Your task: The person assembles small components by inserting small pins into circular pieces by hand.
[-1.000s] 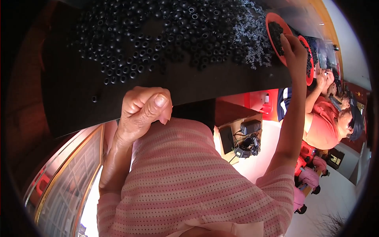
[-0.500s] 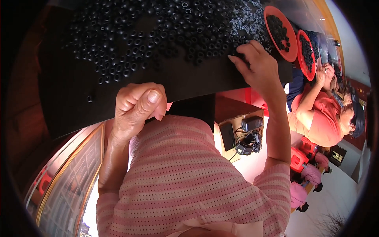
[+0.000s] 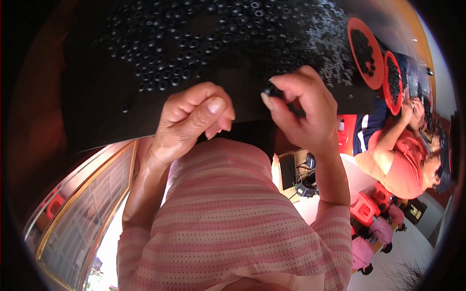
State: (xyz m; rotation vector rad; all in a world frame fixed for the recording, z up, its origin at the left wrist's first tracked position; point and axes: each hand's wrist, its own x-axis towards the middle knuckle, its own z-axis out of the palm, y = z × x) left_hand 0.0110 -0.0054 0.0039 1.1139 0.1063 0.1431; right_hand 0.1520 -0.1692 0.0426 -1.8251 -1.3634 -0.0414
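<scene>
Right hand [image 3: 301, 109] pinches black ring [image 3: 272, 90] (left fisted).

Dark table [image 3: 97, 121] w/ loose black rings [image 3: 194, 48], prob. rubber; 2 red trays [image 3: 353, 34] at right.

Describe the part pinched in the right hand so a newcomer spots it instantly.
Start at the black table strewn with small black rings. At its near edge the right hand is raised. The small black part sits between its thumb and fingertips, the only one lifted off the pile.
</scene>
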